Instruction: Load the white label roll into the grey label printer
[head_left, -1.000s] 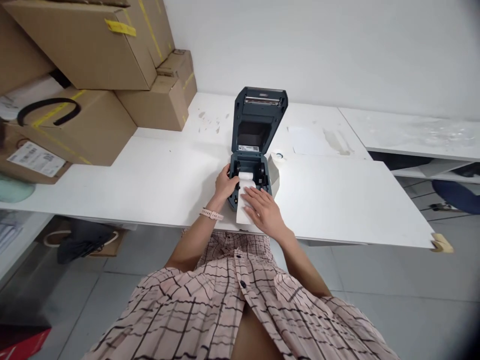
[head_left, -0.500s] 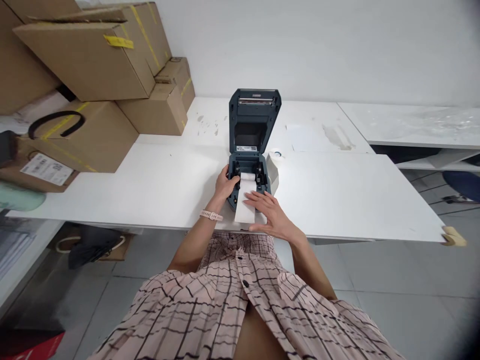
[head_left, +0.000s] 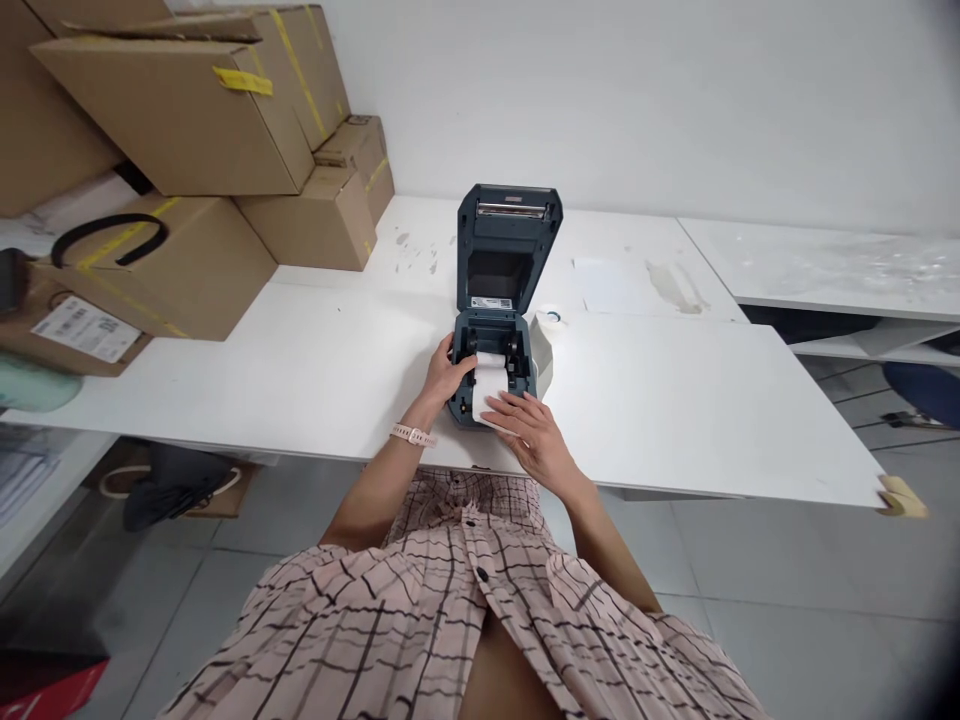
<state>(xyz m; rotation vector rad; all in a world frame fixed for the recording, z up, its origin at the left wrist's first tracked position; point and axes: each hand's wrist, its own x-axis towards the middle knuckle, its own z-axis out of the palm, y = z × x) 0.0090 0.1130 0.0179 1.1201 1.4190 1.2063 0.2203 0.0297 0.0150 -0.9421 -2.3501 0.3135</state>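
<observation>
"Holding the left wall of the printer (head_left: 491, 318), your left hand (head_left: 442, 379) has its thumb over the rim and fingers outside."

"And your right hand (head_left: 538, 438)?"

"Its fingers lie slightly parted over the front end of the white paper strip (head_left: 490, 389); I can't tell whether your thumb pinches from below."

"Where's your printer?"

"On the table (head_left: 690, 400) before you, lid (head_left: 502, 232) raised, roll (head_left: 491, 360) inside."

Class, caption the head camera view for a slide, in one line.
Left hand on the open printer, right hand on its paper.
</observation>
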